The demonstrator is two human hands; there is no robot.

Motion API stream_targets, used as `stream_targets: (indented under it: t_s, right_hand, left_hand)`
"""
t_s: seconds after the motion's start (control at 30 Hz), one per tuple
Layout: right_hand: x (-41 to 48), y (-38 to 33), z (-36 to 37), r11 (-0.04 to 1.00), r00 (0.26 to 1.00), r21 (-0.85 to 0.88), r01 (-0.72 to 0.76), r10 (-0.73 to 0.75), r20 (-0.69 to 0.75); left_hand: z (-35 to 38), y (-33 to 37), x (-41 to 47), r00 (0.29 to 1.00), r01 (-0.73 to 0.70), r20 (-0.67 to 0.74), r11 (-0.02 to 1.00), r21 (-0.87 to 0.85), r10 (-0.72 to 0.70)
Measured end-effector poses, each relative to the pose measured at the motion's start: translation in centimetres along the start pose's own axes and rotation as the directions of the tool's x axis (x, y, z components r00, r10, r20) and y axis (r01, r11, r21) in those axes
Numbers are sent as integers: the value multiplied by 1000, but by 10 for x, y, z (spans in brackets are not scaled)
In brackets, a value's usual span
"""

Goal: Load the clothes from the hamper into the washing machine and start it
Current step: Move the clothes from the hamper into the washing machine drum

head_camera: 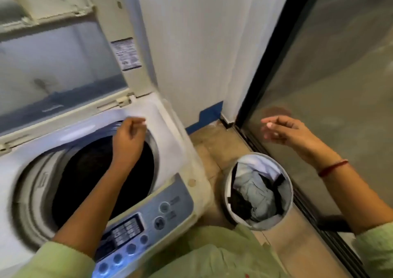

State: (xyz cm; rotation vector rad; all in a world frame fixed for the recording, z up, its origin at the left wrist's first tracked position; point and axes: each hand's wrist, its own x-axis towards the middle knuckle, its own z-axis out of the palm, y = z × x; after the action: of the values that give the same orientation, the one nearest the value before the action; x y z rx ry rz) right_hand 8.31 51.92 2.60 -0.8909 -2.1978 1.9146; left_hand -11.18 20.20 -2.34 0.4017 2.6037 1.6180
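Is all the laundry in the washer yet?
Not yet. Done: the lid is up. The drum looks dark, too blurry to tell what's inside. In hand: nothing. The left hand is over the drum and the right hand is in the air, both empty. Left: the hamper has clothes in it, then the lid needs shutting and the buttons pressing.

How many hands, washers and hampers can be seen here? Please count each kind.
hands: 2 (left hand, right hand)
washer: 1
hamper: 1
total: 4
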Motion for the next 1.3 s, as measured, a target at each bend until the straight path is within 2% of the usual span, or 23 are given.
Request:
stream_targets:
  t_s: [0.07,0.13,0.17,0.2,0.23,0.27,0.37,0.47,0.53,0.63,0.7,0.77,0.9,1.03,1.1,1.17,1.23,1.3]
  right_hand:
    - [-4,36,-32,997,994,3,-77,77,-73]
    - [-6,69,-53,988,981,53,-143,148,-121]
    - [-6,84,-63,982,974,79,-171,181,-137]
    - [-5,99,-72,975,967,95,-200,212,-139]
    - [-4,115,-80,967,960,111,-228,243,-140]
    - [-2,129,-86,959,952,119,-257,272,-142]
    - [12,181,-105,932,914,134,-335,357,-192]
    - [32,253,-115,903,863,132,-410,431,-264]
    - [48,311,-117,877,827,111,-467,477,-296]
    - [70,388,-111,821,768,66,-567,556,-317]
    - [88,441,-104,780,755,7,-626,608,-244]
    - [103,494,-95,743,751,-123,-658,637,-177]
    - [139,590,-78,736,810,-345,-583,560,-175]
    - [175,657,-65,605,768,-552,-574,631,-108]
    - [190,678,-63,532,761,-631,-566,632,-149]
    - [199,684,-65,535,795,-625,-568,554,-248]
    - [201,673,-69,517,816,-647,-560,481,-322]
    - [197,651,-72,485,827,-687,-541,453,-333]
  left_hand:
    - [45,59,-20,982,-126,118,974,-190,150]
    - [100,89,-48,906,-110,370,960,-258,203]
    - [132,95,-64,824,-81,535,973,-217,188]
    - [165,96,-81,710,-83,687,987,-136,155]
    - [198,89,-96,602,-108,791,993,-54,109]
    - [226,76,-108,534,-120,844,993,12,54]
    - [307,20,-121,439,-28,872,967,254,-217]
    - [359,-41,-131,319,122,805,864,488,-500]
    - [390,-84,-138,246,156,754,793,589,-609]
    - [435,-140,-144,239,126,702,739,662,-670]
    - [472,-175,-148,237,109,684,718,687,-690]
    - [508,-204,-150,240,67,691,722,689,-682]
    - [578,-260,-153,273,-1,738,767,641,-617]
    - [616,-300,-151,247,-25,766,787,617,-593]
    - [622,-313,-148,263,41,753,787,615,-603]
    - [619,-318,-147,295,115,740,791,601,-604]
    - [605,-315,-149,289,182,707,762,622,-646]
    - [589,-308,-153,260,263,666,715,648,-699]
